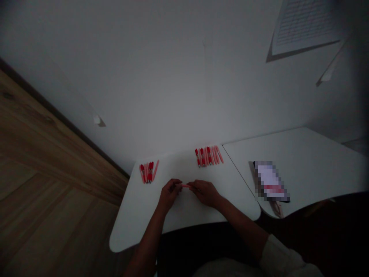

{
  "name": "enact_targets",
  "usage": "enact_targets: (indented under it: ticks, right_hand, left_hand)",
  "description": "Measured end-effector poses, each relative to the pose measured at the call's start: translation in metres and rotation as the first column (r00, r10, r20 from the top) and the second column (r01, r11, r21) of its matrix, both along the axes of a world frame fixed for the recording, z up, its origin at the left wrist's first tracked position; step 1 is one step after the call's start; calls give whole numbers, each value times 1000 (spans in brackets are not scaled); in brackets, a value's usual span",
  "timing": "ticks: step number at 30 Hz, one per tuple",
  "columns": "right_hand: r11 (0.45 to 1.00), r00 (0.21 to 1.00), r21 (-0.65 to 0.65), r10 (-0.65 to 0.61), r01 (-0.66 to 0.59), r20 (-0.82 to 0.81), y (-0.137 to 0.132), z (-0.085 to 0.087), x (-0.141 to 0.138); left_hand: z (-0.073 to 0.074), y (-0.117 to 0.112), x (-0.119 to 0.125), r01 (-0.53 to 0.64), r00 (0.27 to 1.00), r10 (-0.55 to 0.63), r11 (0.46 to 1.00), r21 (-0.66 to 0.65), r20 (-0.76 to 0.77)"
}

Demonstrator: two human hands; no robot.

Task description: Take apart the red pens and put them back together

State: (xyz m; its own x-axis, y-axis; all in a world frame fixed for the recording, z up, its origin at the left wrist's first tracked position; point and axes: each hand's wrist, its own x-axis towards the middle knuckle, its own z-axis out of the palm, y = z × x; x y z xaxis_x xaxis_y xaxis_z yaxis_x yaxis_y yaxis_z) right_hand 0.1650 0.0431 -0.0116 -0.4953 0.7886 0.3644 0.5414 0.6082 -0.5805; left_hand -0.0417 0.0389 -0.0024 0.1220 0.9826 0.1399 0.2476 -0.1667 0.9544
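Left hand and right hand close together, both clamped on a pink pen held between them, just above the white tabletop. Beyond the hands, two separate bunches of red and pink pen parts lie flat: left bunch, right bunch. Blurred packet sits on the adjoining white tabletop, to the right.

A room like a home office, with white desks against a plain wall, over a wooden floor.
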Motion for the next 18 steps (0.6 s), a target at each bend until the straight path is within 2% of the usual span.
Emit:
enact_targets:
  ticks: [3,10,18]
  right_hand:
    - [1000,1000,-5,-2,2,8,0,1,0]
    - [1000,1000,9,-17,17,1,1,-1,-1]
    - [1000,998,-13,5,-5,-66,1,-1,-1]
  left_hand:
    - [0,-1,-1,-8,999,8,1000,8,-31]
    - [0,1,-1,-131,991,129,990,-53,-34]
    - [2,1,-1,-149,989,149,988,-49,4]
